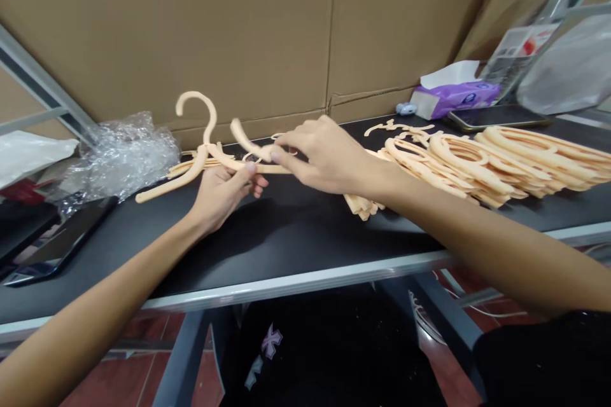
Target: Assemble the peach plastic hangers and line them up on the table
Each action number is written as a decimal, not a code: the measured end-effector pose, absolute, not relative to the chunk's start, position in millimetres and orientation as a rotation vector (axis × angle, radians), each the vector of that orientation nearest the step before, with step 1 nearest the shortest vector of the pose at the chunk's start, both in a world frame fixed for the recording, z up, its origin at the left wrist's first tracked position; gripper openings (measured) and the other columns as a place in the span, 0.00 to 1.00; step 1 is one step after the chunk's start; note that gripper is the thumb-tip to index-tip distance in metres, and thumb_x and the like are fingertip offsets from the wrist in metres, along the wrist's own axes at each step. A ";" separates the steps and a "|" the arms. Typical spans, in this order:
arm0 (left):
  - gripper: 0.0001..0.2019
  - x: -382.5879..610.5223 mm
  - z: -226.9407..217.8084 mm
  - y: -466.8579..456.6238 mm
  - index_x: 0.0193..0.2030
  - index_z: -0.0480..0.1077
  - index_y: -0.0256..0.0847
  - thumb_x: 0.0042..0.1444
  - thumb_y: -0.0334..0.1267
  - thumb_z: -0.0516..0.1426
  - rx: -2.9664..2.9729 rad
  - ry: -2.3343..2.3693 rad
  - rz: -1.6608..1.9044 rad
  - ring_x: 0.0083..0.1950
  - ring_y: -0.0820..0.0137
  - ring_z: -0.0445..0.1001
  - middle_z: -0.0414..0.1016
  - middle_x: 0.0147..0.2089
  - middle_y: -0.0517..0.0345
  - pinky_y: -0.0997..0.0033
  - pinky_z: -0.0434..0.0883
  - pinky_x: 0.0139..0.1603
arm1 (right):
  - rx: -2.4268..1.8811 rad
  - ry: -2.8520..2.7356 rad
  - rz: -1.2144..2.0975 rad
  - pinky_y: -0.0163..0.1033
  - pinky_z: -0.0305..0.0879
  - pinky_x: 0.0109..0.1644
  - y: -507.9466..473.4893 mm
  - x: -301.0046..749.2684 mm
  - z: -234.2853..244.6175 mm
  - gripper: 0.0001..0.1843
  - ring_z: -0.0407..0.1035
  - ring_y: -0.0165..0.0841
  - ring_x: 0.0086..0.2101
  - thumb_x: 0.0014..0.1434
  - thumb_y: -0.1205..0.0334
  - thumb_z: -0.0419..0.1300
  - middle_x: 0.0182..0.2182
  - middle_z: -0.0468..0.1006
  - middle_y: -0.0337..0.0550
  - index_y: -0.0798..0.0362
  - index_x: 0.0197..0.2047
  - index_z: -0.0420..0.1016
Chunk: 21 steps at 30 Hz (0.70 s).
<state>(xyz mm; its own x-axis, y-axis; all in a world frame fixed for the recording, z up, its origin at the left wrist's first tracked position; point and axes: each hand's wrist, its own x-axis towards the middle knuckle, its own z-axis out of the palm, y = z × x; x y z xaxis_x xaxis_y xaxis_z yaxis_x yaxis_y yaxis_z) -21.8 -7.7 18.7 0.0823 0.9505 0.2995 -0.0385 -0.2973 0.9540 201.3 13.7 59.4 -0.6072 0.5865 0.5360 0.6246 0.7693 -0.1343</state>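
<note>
Now left fingers (244,173) pinch hanger (202,158); right fingers (292,165) grip curved piece (245,140).

Brown cardboard (214,25) stands along the far edge of the black worktop (286,238). Toward its far right corner sit a purple tissue pack (461,96), a small pale-blue object (406,109) just beside it, a dark smartphone (499,118) and a clear labelled bottle (525,41). Crumpled clear plastic film (131,156) lies toward the far left corner, near a glossy dark-screened device (67,238). Red floor tiles (117,378) show below the near edge.
</note>
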 end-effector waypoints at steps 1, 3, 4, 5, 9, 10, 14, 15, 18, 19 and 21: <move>0.16 -21.6 17.1 -8.1 0.32 0.79 0.34 0.55 0.47 0.72 1.471 0.974 1.326 0.29 0.69 0.77 0.80 0.28 0.51 0.69 0.76 0.31 | -0.840 -2.449 -0.036 0.42 0.56 0.52 13.0 200.6 57.5 0.22 0.72 0.38 0.43 0.76 0.53 0.50 0.43 0.84 0.51 0.57 0.49 0.83; 0.17 -21.9 14.4 -8.3 0.32 0.80 0.34 0.55 0.49 0.72 1.506 0.977 1.261 0.29 0.69 0.77 0.81 0.29 0.50 0.69 0.77 0.32 | -0.762 -2.528 0.094 0.39 0.56 0.45 12.0 199.5 54.4 0.18 0.72 0.35 0.39 0.74 0.56 0.53 0.40 0.84 0.49 0.57 0.47 0.82; 0.17 -22.1 13.5 -8.3 0.33 0.81 0.34 0.55 0.49 0.73 1.517 0.974 1.243 0.29 0.69 0.77 0.81 0.30 0.50 0.69 0.77 0.32 | -0.754 -2.540 0.152 0.38 0.56 0.42 11.9 199.1 53.4 0.17 0.70 0.34 0.36 0.73 0.57 0.54 0.38 0.83 0.47 0.57 0.47 0.82; 0.18 -22.2 12.8 -8.0 0.34 0.81 0.34 0.54 0.50 0.73 1.525 0.969 1.235 0.29 0.69 0.77 0.81 0.30 0.50 0.69 0.76 0.31 | -0.763 -2.535 0.199 0.37 0.55 0.40 12.2 198.9 52.8 0.16 0.69 0.32 0.34 0.72 0.58 0.55 0.36 0.82 0.46 0.57 0.47 0.81; 0.19 -23.1 14.3 -5.1 0.36 0.82 0.35 0.52 0.51 0.74 1.502 0.946 1.294 0.31 0.70 0.77 0.82 0.32 0.51 0.72 0.76 0.31 | -0.783 -2.489 0.283 0.35 0.53 0.37 17.0 200.4 54.9 0.13 0.64 0.29 0.30 0.71 0.60 0.57 0.30 0.78 0.41 0.57 0.43 0.80; 0.18 -24.0 15.8 -3.8 0.36 0.81 0.36 0.52 0.50 0.75 1.475 0.946 1.328 0.32 0.71 0.77 0.82 0.32 0.52 0.73 0.76 0.32 | -0.799 -2.478 0.278 0.36 0.53 0.37 18.9 201.4 56.0 0.12 0.64 0.28 0.29 0.71 0.61 0.57 0.29 0.77 0.40 0.57 0.42 0.80; 0.13 -32.9 24.5 3.1 0.38 0.80 0.37 0.55 0.44 0.73 1.281 1.015 1.488 0.33 0.74 0.77 0.81 0.32 0.56 0.76 0.76 0.36 | -0.906 -2.418 0.266 0.37 0.51 0.36 26.3 207.5 61.3 0.12 0.60 0.27 0.27 0.69 0.64 0.57 0.28 0.76 0.39 0.58 0.39 0.81; 0.12 -35.5 26.5 4.7 0.39 0.80 0.36 0.56 0.42 0.73 1.226 1.039 1.517 0.33 0.75 0.78 0.81 0.33 0.55 0.77 0.76 0.37 | -0.919 -2.403 0.292 0.37 0.51 0.36 27.8 209.1 62.7 0.11 0.60 0.27 0.27 0.68 0.64 0.57 0.27 0.75 0.38 0.58 0.38 0.81; 0.12 -39.9 29.6 6.9 0.40 0.79 0.34 0.58 0.40 0.71 1.125 1.098 1.532 0.35 0.75 0.78 0.82 0.35 0.54 0.77 0.75 0.38 | -0.920 -2.357 0.372 0.37 0.52 0.38 30.2 212.2 66.3 0.11 0.61 0.28 0.29 0.67 0.64 0.59 0.28 0.75 0.38 0.59 0.38 0.82; 0.12 -39.7 29.6 6.4 0.41 0.79 0.34 0.58 0.40 0.71 1.122 1.108 1.513 0.35 0.74 0.78 0.82 0.35 0.53 0.76 0.75 0.38 | -0.915 -2.344 0.386 0.37 0.52 0.38 30.3 212.4 66.8 0.11 0.61 0.28 0.29 0.66 0.63 0.59 0.28 0.76 0.38 0.59 0.38 0.82; 0.14 -36.9 28.5 4.0 0.41 0.80 0.33 0.57 0.42 0.71 1.157 1.106 1.458 0.36 0.73 0.79 0.82 0.35 0.52 0.75 0.75 0.39 | -0.897 -2.340 0.408 0.37 0.52 0.38 29.5 211.3 66.3 0.12 0.61 0.28 0.30 0.66 0.63 0.59 0.28 0.76 0.38 0.59 0.38 0.82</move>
